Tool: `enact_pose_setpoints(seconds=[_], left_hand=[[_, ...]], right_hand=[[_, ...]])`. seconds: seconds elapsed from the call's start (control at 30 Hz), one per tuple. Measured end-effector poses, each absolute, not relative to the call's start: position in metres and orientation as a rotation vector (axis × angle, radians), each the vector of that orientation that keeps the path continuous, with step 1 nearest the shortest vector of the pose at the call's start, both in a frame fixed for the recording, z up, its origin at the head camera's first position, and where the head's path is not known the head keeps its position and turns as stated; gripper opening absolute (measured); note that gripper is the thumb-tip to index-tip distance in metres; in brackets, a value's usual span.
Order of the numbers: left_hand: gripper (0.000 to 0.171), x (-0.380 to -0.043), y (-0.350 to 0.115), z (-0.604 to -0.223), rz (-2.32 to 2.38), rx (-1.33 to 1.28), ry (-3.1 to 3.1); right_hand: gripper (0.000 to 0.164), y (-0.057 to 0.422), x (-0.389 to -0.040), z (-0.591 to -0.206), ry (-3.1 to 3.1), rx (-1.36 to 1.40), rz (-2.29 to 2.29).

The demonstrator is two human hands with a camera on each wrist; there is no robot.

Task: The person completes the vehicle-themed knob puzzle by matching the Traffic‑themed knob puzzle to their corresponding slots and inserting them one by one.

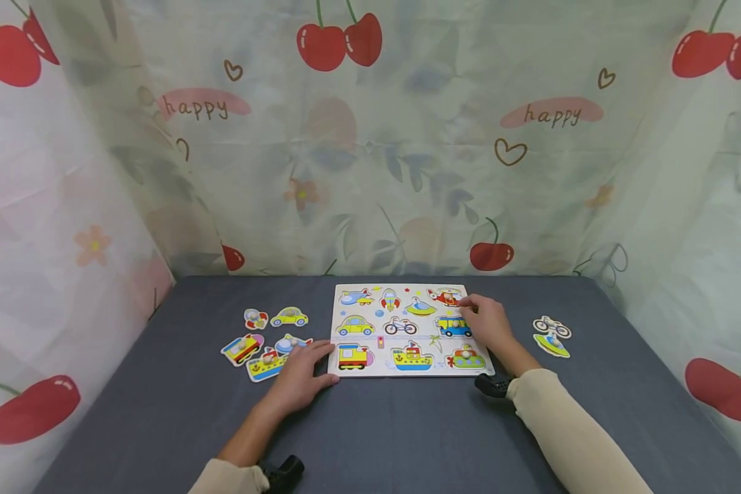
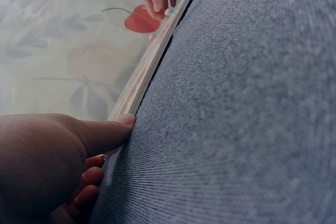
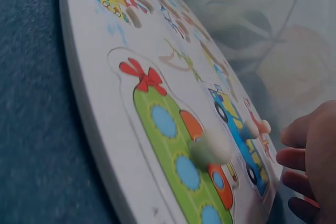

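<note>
A white wooden puzzle board (image 1: pixel 379 319) with vehicle pictures lies on the dark table. My left hand (image 1: pixel 300 374) rests at its near left corner; in the left wrist view the thumb (image 2: pixel 107 136) touches the board's edge. At the far right corner is my right hand (image 1: pixel 486 321), its fingertips beside the red helicopter piece (image 1: pixel 446 297). In the right wrist view those fingers (image 3: pixel 294 158) are bent slightly, apart from the helicopter's knob (image 3: pixel 265 126). A blue bus piece (image 1: pixel 453 326) and a green submarine piece (image 1: pixel 465 357), both knobbed, sit in the board.
Left of the board lie loose pieces: a rocket (image 1: pixel 256 318), a yellow car (image 1: pixel 289 316), a train (image 1: pixel 243 348), an airplane (image 1: pixel 290 342) and a ship (image 1: pixel 265 366). A bicycle piece (image 1: pixel 551 327) and a flying saucer piece (image 1: pixel 551 345) lie to the right. Patterned curtains (image 1: pixel 407 171) surround the table.
</note>
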State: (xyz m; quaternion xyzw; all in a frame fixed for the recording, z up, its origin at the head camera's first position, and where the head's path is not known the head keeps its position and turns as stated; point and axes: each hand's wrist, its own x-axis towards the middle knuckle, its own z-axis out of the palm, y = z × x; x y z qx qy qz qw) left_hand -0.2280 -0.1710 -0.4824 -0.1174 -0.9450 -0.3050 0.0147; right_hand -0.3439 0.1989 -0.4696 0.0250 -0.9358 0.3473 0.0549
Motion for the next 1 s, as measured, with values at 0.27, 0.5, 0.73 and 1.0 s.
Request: enact_pose_setpoints(seconds=[0.27,0.5,0.73,1.0], left_hand=[[0.060,-0.228,-0.171,-0.482,-0.951,-0.366,-2.943],[0.060,-0.229,-0.171,-0.483,-0.943,-0.361,-2.946],[0.060,-0.229,-0.171,-0.482,-0.932,-0.360,-2.946],[0.060,-0.228,-0.170,-0.482,-0.923,-0.357,-2.951]], right_hand=[[0.026,0.211,-0.336,-0.469,-2.854,0.109,0.944],[0.024,0.223,-0.328,-0.467,-2.828,0.153,0.858],[0.024,0.236,-0.321,-0.465,-2.803,0.149,0.800],[0.020,0.259,-0.315,-0.468,-2.706,0.144,0.773]])
